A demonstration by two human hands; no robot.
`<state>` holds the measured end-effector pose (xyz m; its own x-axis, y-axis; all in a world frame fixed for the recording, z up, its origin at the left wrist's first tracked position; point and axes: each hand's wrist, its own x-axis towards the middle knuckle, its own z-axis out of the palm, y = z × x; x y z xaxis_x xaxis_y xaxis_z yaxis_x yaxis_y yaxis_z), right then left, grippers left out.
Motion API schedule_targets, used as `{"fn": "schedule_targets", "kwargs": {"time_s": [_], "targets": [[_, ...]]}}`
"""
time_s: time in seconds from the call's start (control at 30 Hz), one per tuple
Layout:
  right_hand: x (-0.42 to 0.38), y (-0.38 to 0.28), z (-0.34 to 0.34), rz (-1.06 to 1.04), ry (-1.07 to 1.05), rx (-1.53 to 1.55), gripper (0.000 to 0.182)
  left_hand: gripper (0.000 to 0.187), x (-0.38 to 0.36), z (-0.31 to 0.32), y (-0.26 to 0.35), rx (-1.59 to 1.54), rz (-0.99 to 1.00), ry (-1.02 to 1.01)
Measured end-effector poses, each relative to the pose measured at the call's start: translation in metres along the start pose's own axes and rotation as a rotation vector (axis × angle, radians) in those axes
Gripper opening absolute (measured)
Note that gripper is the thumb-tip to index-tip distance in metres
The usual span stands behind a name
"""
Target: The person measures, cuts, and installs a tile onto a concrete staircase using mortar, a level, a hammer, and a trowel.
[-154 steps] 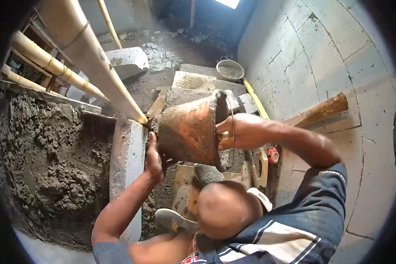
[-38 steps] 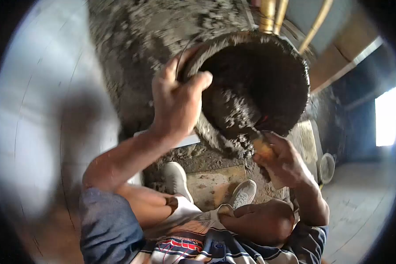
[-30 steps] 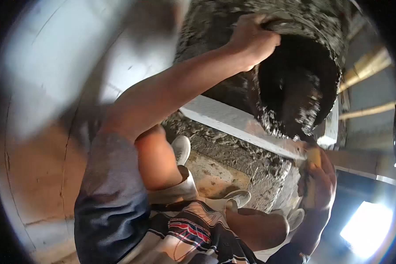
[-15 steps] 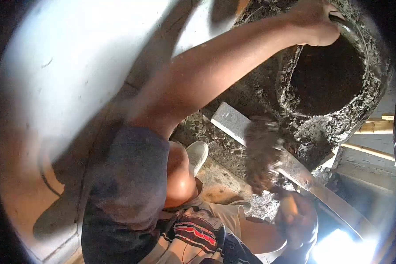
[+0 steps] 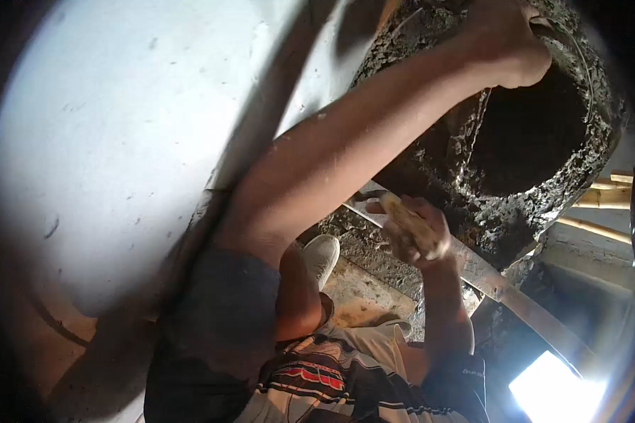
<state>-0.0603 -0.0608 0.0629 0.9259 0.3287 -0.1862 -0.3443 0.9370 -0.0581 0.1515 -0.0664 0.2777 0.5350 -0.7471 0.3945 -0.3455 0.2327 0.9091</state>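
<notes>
My left arm stretches across to a mortar-coated structure (image 5: 501, 215) with a dark round opening (image 5: 536, 137). The left hand (image 5: 508, 46) is closed at the opening's upper edge; its fingertips, and whatever they grip, are hidden. Below the left forearm, my right hand (image 5: 430, 229) wraps round the pale wooden handle of a trowel (image 5: 408, 224). A dark metal neck shows beyond the handle, but the blade is out of sight behind the left forearm. Wet grey mortar covers the surface around the opening roughly.
A long flat strip (image 5: 483, 271) runs diagonally beneath my right hand toward a bright lamp (image 5: 554, 388). Bamboo-like poles (image 5: 603, 199) lie at the right. A pale wall surface (image 5: 120, 141) fills the left. My shoe (image 5: 321, 257) stands beside a dirty board (image 5: 367, 292).
My right hand has swung up and left with the trowel, whose mortar-laden blade was visible before and is now hidden. The left hand stays at the opening's edge.
</notes>
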Motion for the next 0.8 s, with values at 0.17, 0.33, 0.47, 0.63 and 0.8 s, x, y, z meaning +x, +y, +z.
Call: {"fn": "schedule_targets", "kwargs": {"time_s": [0.17, 0.33, 0.47, 0.63, 0.8], "targets": [[-0.08, 0.009, 0.019, -0.056, 0.242, -0.312, 0.052, 0.059, -0.009, 0.014, -0.005, -0.042, 0.214, -0.047], [-0.159, 0.043, 0.035, -0.167, 0.552, -0.81, 0.069, 0.056, -0.004, 0.012, 0.002, 0.127, 0.081, -0.122], [-0.212, 0.066, 0.065, -0.168, 0.988, -1.238, 0.07, 0.053, 0.001, 0.029, -0.038, 0.211, 0.372, 0.051], [-0.22, 0.057, 0.122, -0.517, 1.358, -1.658, 0.054, 0.045, -0.01, 0.058, -0.028, -0.062, 0.211, 0.066], [-0.187, -0.072, 0.104, -0.894, 0.85, -1.391, 0.045, 0.049, -0.013, 0.088, -0.025, -0.023, 0.244, 0.068]]}}
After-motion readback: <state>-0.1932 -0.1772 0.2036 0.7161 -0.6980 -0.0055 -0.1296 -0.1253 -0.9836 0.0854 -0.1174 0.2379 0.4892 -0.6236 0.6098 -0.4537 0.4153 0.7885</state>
